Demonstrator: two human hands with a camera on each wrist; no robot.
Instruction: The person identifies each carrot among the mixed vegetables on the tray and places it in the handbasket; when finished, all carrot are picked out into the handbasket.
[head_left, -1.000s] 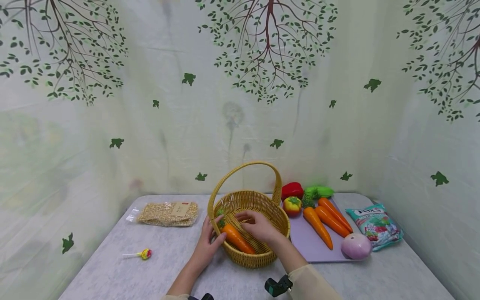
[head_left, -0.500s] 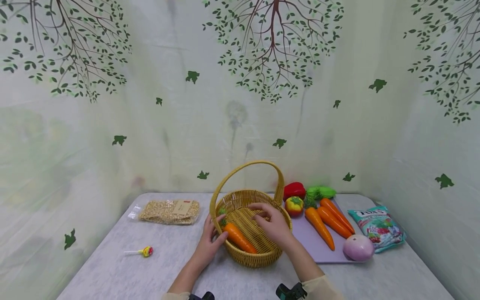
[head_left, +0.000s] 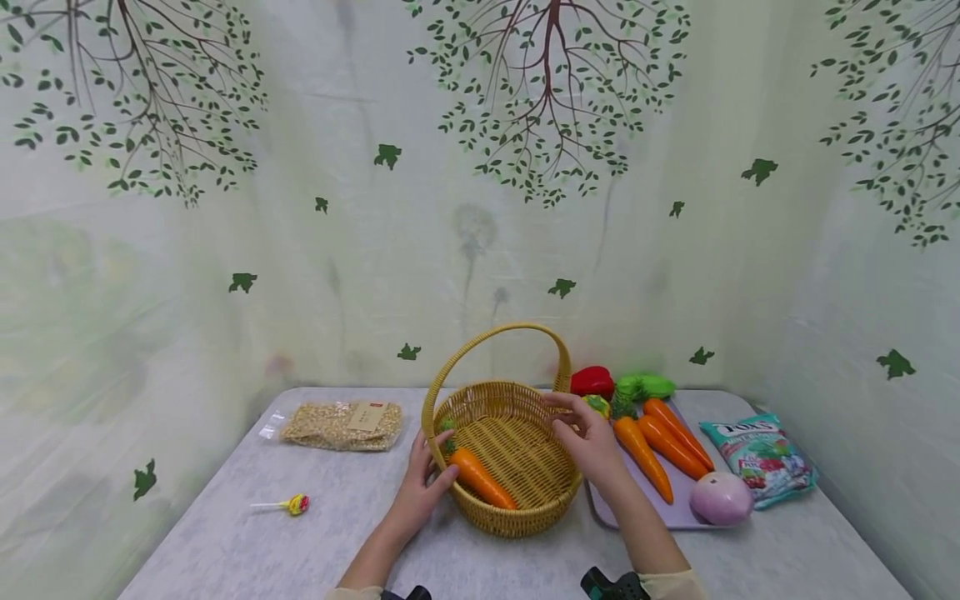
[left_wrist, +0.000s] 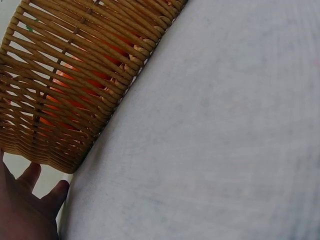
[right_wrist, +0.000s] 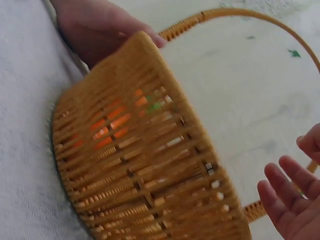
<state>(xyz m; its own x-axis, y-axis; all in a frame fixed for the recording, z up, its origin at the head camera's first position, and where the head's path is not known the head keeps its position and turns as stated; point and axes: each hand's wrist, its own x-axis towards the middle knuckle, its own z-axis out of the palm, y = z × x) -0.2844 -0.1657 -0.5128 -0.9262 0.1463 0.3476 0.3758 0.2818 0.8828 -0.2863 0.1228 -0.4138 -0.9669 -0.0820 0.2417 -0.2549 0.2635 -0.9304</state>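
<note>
Tree-printed curtains (head_left: 480, 258) enclose a grey table (head_left: 337, 500). My left hand (head_left: 416, 482) rests on the basket (head_left: 510, 522), thumb and fingers apart, likely to steady it; a carrot (head_left: 482, 479) lies inside, along its left. My right hand (head_left: 596, 442) hovers by the opposite side, fingers parted, empty.

Pale greenish-white backdrop (head_left: 675, 275) enclosing the scene at the rear and both sides, with leafy tree prints (head_left: 551, 79) descending from the upper left, upper centre and upper right of the frame. Scattered dark-green leaf shapes (head_left: 387, 156) and a faint grey dandelion print (head_left: 474, 229) occupy the middle. Below, a mottled light-grey tabletop (head_left: 225, 554) with rounded far corners lies under soft, diffuse light.
</note>
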